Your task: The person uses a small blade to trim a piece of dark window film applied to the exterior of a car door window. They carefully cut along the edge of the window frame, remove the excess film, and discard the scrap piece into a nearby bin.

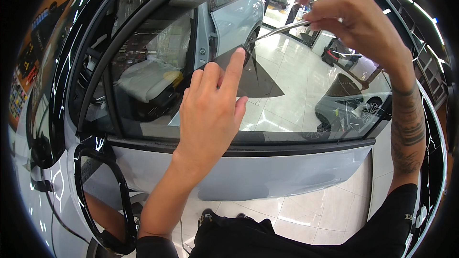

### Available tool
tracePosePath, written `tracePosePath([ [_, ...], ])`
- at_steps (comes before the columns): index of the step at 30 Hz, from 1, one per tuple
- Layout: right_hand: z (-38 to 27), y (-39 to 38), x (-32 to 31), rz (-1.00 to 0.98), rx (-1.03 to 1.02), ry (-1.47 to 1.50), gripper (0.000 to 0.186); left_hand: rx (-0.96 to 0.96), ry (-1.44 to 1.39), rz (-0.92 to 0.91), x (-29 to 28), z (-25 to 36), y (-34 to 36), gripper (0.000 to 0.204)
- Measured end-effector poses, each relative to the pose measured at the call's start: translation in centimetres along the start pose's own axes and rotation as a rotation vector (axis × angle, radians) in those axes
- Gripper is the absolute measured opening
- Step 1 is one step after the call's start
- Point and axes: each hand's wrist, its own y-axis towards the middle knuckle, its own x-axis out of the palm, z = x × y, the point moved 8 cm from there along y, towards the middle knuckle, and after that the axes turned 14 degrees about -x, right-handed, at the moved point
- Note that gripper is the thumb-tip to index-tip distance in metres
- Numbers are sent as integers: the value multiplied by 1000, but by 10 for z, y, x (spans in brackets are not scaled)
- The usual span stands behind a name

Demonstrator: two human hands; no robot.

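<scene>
See a dark, see-through piece of film [263, 82] right in the middle of the car window [287, 126], with one sharp corner sticking out to the right. Cannot tell if flat on the glass or a bit away from it. Points up with the left hand [213, 95], pointer finger straight and at the top of the film, other fingers curled in, thumb out to the side. Pinches a thin, shiny metal tool [287, 27] between the thumb and fingers of the right hand [358, 21], up high on the right. Aims the thin tip down and left, near the top of the film and just beside the left pointer finger. Cannot tell if touching there.

Just under the window, see the pale blue-gray door [277, 174]. To the left, see the side mirror [91, 169], with an arm showing in it. Through the glass, see a pale seat [146, 79] and a blue-gray car panel [234, 21]. At the bottom, see a black shirt [258, 239] and the shiny tile floor [306, 210].
</scene>
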Motion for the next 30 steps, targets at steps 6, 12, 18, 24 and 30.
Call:
tracePosePath([
  [6,23,-46,-21,110,220,56,6,-31,29,-40,-7,4,11,83],
  [12,-9,-75,-2,418,325,129,8,-17,-56,3,-8,3,13,82],
  [18,-27,-88,43,832,644,456,13,61,64,150,-22,11,52,49],
  [24,-47,-72,68,895,717,501,20,-77,-33,187,-20,-1,73,32],
  [30,-46,-77,68,945,785,510,16,-263,-409,212,-46,-44,58,17],
])
